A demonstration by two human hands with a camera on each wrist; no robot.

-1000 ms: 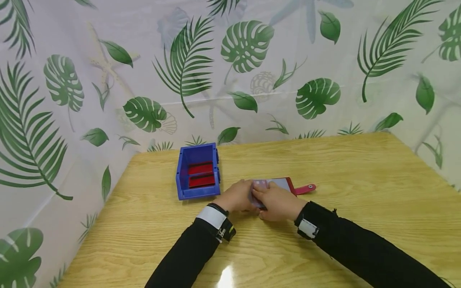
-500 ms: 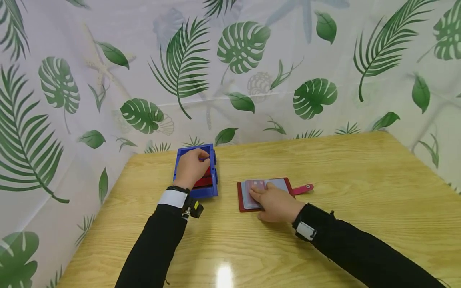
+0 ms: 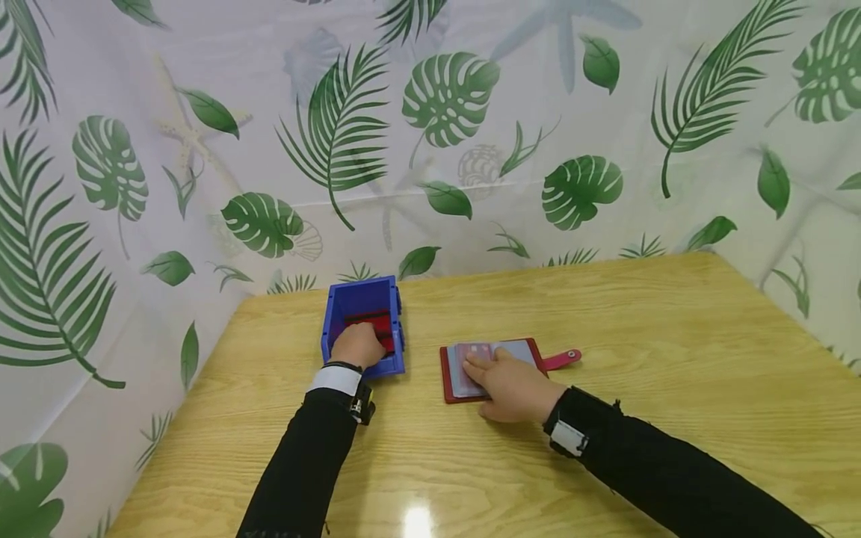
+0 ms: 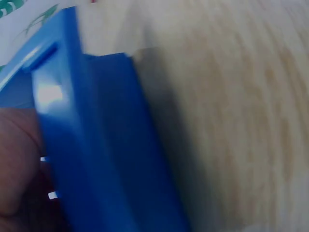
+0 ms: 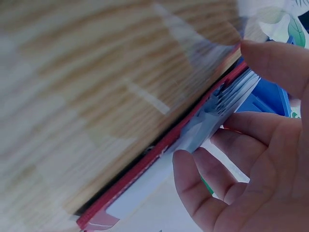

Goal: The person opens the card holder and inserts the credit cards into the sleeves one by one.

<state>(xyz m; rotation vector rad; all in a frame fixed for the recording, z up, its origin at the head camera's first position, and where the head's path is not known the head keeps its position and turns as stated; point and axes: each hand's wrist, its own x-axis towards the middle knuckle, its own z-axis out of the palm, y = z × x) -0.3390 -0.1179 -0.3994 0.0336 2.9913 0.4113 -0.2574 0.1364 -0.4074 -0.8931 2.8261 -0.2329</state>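
Note:
My left hand [image 3: 359, 345] reaches into a blue plastic bin [image 3: 331, 306]. Flat red pieces with dark edges [image 3: 378, 320] lie inside it. In the left wrist view the bin's wall [image 4: 91, 145] hides most of the fingers, and I cannot tell whether they hold anything. A red card holder [image 3: 447, 388] lies spread on the table, its clear sleeves facing up. The fingers of my right hand [image 3: 514, 385] press on those pages, beside a pinkish card [image 3: 473, 357]. In the right wrist view the thumb is near the cover's edge and the fingertips touch the stacked sleeves [image 5: 231, 99].
A red strap with a metal snap [image 3: 563, 359] sticks out from the card holder's right side. The wood-grain table [image 3: 639, 329] extends around both things. Behind it hangs a white cloth with green leaf prints [image 3: 511, 90].
My left hand has left the card holder, moved left to the blue bin and gone down into it. The right hand has stayed on the pages.

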